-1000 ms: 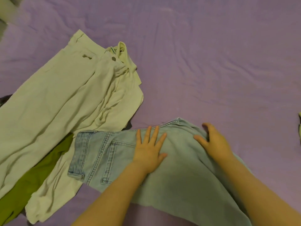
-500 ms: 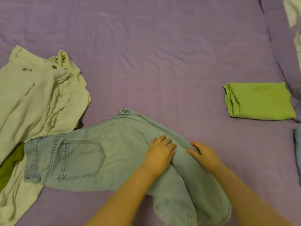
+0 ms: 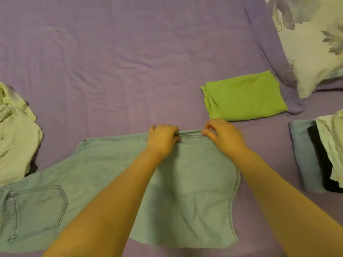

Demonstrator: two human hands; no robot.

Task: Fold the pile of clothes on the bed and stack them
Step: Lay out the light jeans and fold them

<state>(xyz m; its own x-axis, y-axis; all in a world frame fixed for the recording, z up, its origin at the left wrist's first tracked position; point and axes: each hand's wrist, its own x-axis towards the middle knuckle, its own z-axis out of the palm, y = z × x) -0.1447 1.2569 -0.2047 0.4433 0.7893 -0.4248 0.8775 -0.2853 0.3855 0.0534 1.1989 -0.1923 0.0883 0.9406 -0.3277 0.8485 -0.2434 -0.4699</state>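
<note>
A person's two bare hands grip the far edge of a pair of light blue jeans (image 3: 194,182) spread on a purple bedsheet (image 3: 120,62). The left hand (image 3: 162,139) curls its fingers over the stitched edge; the right hand (image 3: 221,136) pinches the same edge just beside it, with a short run of seam showing between the two. The jeans lie mostly on the near side of both hands, under the forearms, and run on to the left. Their long axis lies roughly left to right across the bed, the back pocket (image 3: 39,210) and waist end at the lower left, the folded part at the right. A folded green garment (image 3: 245,96) sits just beyond the right hand, apart from the jeans. A stack of folded clothes (image 3: 319,154) lies at the right edge, a heap of pale clothes (image 3: 16,138) at the left edge, and a floral pillow (image 3: 315,43) in the upper right corner.
</note>
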